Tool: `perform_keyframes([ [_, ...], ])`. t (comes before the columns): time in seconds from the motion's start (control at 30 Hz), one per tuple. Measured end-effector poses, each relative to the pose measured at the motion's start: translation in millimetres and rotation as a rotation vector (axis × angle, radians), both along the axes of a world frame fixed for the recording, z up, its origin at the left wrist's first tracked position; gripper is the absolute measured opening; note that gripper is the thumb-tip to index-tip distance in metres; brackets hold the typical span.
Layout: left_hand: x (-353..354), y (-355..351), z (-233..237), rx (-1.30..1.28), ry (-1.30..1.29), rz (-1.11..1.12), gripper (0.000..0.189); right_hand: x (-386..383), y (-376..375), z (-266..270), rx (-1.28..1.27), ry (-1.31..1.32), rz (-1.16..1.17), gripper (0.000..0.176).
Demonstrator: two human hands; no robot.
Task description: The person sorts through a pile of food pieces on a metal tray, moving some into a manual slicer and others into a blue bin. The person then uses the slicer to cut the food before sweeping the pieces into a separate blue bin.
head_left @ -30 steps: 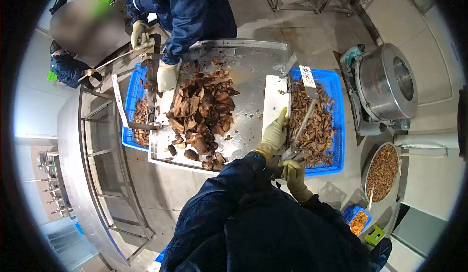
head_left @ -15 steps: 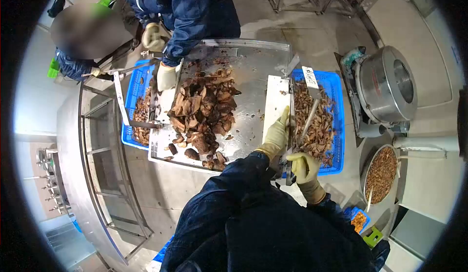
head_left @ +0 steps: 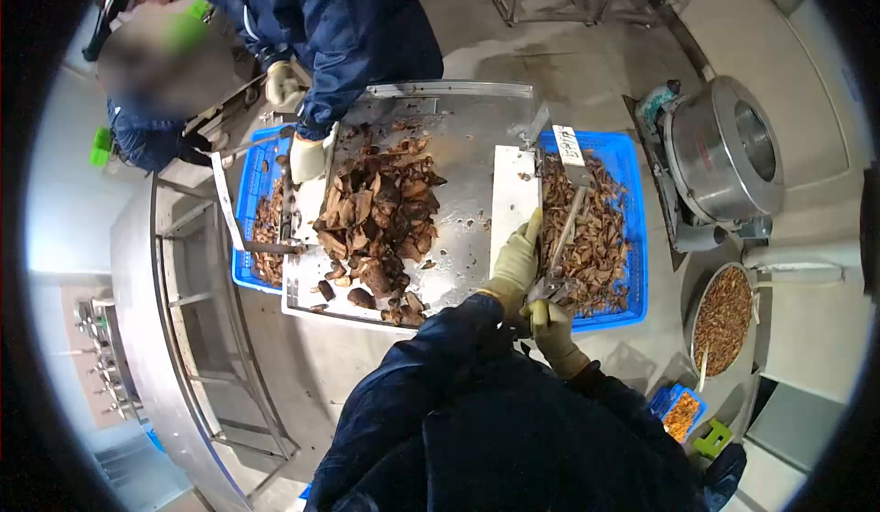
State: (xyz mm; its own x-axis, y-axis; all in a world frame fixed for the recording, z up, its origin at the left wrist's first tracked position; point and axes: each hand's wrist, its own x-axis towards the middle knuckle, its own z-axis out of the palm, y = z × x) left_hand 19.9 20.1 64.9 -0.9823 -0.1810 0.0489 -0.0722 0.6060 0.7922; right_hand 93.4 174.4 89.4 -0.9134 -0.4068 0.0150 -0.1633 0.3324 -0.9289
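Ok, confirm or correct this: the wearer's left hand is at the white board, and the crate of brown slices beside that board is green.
Wrong colour: in the head view, the crate of brown slices is blue, not green. The left hand is indeed at the white board.

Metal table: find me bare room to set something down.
Mostly bare: the metal table between the brown pile and the white board by the left hand, save scattered scraps. Crowded: the pile, and the board's near end at that hand.
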Motion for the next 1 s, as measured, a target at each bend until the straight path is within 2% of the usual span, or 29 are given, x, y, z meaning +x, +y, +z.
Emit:
perform_keyframes([
  [0.03,-5,-3,8,-0.069,-0.111,-0.031,0.087,1,0,4,0.017,-0.085,0.001,0.031],
  [0.13,-25,-2,15,-0.243,-0.310,-0.064,0.087,3,0,2,0.026,-0.025,-0.038,0.036],
  [0.17,-30,-4,12,-0.259,-0.310,-0.073,0.087,4,4,-12,0.014,-0.044,-0.041,0.033],
  [0.23,-37,-5,-5,-0.299,-0.310,-0.080,0.086,5,2,0,-0.011,-0.140,-0.037,0.030],
  [0.27,-36,-9,-12,-0.242,-0.209,-0.073,0.083,4,1,8,-0.028,-0.186,-0.035,0.029],
  [0.3,-39,-12,-12,-0.161,-0.182,0.007,0.081,1,-2,23,-0.011,-0.049,-0.031,0.027],
  [0.33,-42,-14,-13,-0.080,-0.157,0.086,0.079,1,-1,21,-0.011,-0.024,-0.044,0.027],
  [0.37,-45,-12,-13,0.033,-0.142,0.066,0.078,2,0,14,-0.011,0.000,-0.052,0.027],
  [0.43,-40,-9,26,0.247,-0.116,0.063,0.076,7,2,-13,-0.050,-0.030,-0.085,0.028],
  [0.47,-36,-2,39,0.288,0.087,-0.048,0.076,9,2,-26,-0.091,-0.091,-0.105,0.028],
  [0.53,-20,6,49,0.380,0.155,-0.152,0.069,4,1,6,-0.057,-0.005,-0.029,0.026],
  [0.6,-1,-4,36,0.186,0.154,-0.088,0.063,2,-1,-1,-0.075,0.054,-0.042,0.023],
  [0.67,25,-18,23,-0.012,-0.023,0.017,0.057,-4,3,-18,0.006,0.396,0.018,0.021],
  [0.7,40,-25,35,-0.063,-0.120,0.048,0.052,0,1,-4,-0.054,0.151,-0.016,0.022],
  [0.8,68,-58,61,-0.189,-0.469,0.146,0.048,-2,1,5,-0.052,0.082,0.015,0.024],
  [0.87,90,-84,27,-0.417,0.015,0.372,0.043,-4,1,4,-0.068,0.128,0.026,0.025],
  [0.93,93,-102,34,-0.466,0.033,0.497,0.037,-3,1,11,-0.072,0.109,0.040,0.025],
  [0.97,89,-109,31,-0.501,-0.061,0.492,0.034,-3,3,13,-0.004,0.049,0.058,0.025],
  [1.0,85,-116,30,-0.534,-0.153,0.485,0.032,-2,3,13,-0.033,0.097,0.054,0.024],
])
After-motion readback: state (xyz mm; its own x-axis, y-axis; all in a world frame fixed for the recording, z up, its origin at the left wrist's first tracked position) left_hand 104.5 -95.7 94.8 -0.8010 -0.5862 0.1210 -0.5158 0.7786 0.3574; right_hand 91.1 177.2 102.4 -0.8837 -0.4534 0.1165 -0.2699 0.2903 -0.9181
